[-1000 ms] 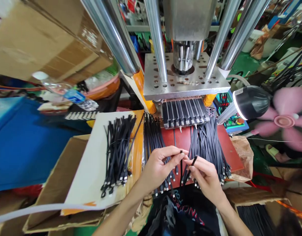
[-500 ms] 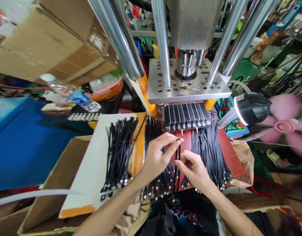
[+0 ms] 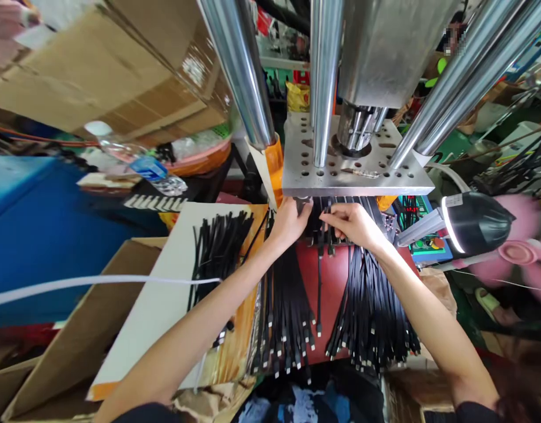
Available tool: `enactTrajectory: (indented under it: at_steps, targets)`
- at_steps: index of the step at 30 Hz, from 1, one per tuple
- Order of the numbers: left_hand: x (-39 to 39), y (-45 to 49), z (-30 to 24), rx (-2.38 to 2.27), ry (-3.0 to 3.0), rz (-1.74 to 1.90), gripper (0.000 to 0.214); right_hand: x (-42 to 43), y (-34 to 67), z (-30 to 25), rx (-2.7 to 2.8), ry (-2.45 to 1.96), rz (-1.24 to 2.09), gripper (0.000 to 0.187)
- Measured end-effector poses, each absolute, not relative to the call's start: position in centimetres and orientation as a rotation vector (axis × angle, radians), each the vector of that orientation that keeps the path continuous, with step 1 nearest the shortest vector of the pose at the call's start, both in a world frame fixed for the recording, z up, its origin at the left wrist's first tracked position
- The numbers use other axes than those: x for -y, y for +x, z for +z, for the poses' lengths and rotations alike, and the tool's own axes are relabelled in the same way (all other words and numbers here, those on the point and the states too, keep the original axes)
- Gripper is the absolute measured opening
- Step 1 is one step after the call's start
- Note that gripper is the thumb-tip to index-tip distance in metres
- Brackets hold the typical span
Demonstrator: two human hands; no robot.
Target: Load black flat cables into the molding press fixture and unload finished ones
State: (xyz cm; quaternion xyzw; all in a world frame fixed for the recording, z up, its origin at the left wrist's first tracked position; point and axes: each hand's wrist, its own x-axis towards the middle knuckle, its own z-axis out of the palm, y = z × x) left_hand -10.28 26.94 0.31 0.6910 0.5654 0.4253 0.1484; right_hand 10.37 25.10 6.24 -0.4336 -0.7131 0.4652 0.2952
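My right hand (image 3: 352, 223) pinches a flat black cable (image 3: 320, 288) at the front of the slotted metal fixture (image 3: 306, 235). The cable hangs down from there, its metal plug end low over the red board. Just left of it, my left hand (image 3: 292, 220) is closed at the fixture's left end, under the press plate (image 3: 359, 187). The plate hides its fingertips, and I cannot make out what they hold. Below the hands, one bundle of black cables (image 3: 283, 311) fans out on the left and another cable bundle (image 3: 367, 311) on the right, plugs toward me.
Steel columns (image 3: 248, 76) rise around the press. A lamp (image 3: 477, 224) and a pink fan (image 3: 520, 252) stand at right, near a control box (image 3: 429, 249). More cables (image 3: 221, 247) lie on a white board (image 3: 164, 294) at left, beside an open carton (image 3: 89, 329).
Both hands have moved forward, away from my body, to the fixture under the press plate. The cable, held up before me earlier, now hangs at the fixture's front. The view has shifted slightly.
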Motion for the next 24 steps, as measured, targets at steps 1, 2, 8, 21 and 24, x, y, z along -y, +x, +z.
enactTrajectory:
  at_steps: [1, 2, 8, 21, 24]
  targets:
    - [-26.0, -10.7, 0.4, -1.613, 2.013, 1.223, 0.022, -26.4, 9.8, 5.9, 1.899, -1.149, 1.226, 0.047]
    - [-25.0, -11.2, 0.5, -1.574, 2.075, 1.214, 0.027, -27.4, 9.3, 5.4, 1.897, -1.146, 1.223, 0.047]
    - [-20.9, -14.7, 0.5, -0.953, 2.776, 0.862, 0.033, -29.9, 7.9, 3.3, 1.98, -1.214, 1.128, 0.035]
    - [-19.0, -12.7, 1.7, -1.19, 2.871, 0.474, 0.053, -30.1, 7.7, 1.9, 1.768, -1.191, 1.119, 0.018]
    - [-17.9, -11.7, 1.9, -1.326, 2.849, 0.407, 0.056, -29.7, 7.5, 2.1, 1.728, -1.319, 1.019, 0.016]
